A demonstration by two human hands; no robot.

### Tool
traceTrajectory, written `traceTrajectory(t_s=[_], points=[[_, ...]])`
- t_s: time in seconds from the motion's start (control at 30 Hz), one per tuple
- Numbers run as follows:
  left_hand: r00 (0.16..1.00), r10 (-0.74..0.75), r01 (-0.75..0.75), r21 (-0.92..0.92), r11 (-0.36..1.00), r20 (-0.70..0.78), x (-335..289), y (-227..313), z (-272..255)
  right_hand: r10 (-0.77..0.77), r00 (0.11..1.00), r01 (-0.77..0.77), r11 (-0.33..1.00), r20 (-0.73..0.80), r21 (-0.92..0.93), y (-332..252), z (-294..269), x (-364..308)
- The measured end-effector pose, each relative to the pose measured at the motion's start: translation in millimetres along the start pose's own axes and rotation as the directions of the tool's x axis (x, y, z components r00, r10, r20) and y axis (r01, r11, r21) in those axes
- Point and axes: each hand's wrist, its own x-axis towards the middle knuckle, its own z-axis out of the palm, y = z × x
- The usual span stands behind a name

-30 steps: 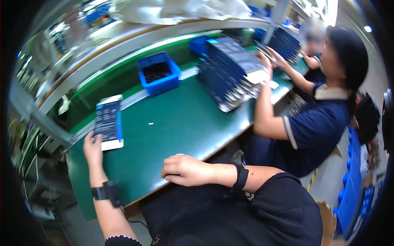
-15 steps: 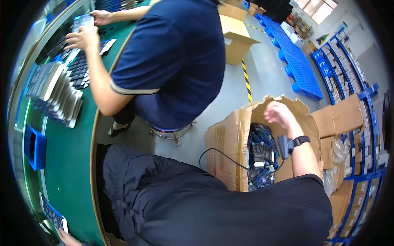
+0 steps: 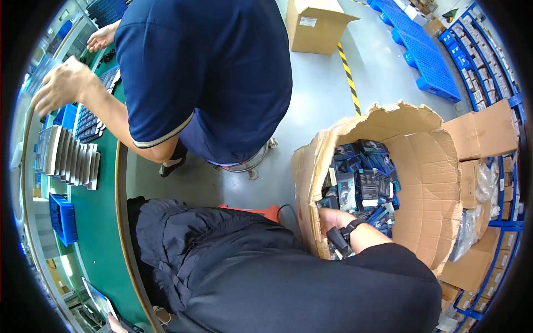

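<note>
My right hand (image 3: 333, 219) is down inside a torn-edged cardboard carton (image 3: 438, 188), close to its near-left wall. Its fingers point downward and are mostly hidden, so what they hold, if anything, cannot be made out. A black strap with a small grey device (image 3: 340, 240) sits on that wrist. Loose flat blue-and-black packages (image 3: 367, 187) lie piled in the carton beside the hand. At the lower left, my left hand (image 3: 115, 323) is closed on the edge of a flat package (image 3: 99, 299), held at the green table (image 3: 102, 233).
A co-worker in a navy shirt (image 3: 205, 72) sits on a stool ahead, both hands over the table. Stacked flat packages (image 3: 69, 158) and a blue bin (image 3: 64, 219) stand there. Another carton (image 3: 316, 28), a blue pallet (image 3: 425, 61) and blue shelving (image 3: 472, 61) are beyond.
My right hand has gone from above the carton down to its near-left side. My view has shifted, showing more of the carton. The co-worker's hands have moved apart.
</note>
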Motion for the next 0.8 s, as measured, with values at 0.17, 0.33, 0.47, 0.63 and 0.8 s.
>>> traceTrajectory(t_s=[0.17,0.33,0.47,0.63,0.8], points=[[0.900,-0.415,0.432,-0.136,0.892,0.136,3.1,8.8,-6.8,-0.028,0.976,-0.016,0.979,0.214,0.202,-32.3,-8.1,-65.4],[0.842,-0.485,0.531,-0.213,0.820,0.234,-35.9,41.6,12.0,-0.274,0.925,0.337,0.910,0.261,-0.240,-99.2,10.8,-115.3],[0.840,-0.503,0.542,-0.273,0.794,0.203,-3.4,17.9,-28.0,-0.435,0.894,0.281,0.361,0.106,-0.889,-112.9,57.8,-89.9],[0.790,-0.524,0.603,-0.242,0.761,0.319,-4.7,-0.7,-31.5,-0.279,0.959,0.178,0.465,0.047,-0.867,-121.9,35.3,-94.1],[0.828,-0.532,0.555,-0.123,0.823,0.178,-17.2,33.1,-22.9,-0.316,0.948,0.188,0.503,0.023,-0.843,-129.5,59.0,-98.3]])
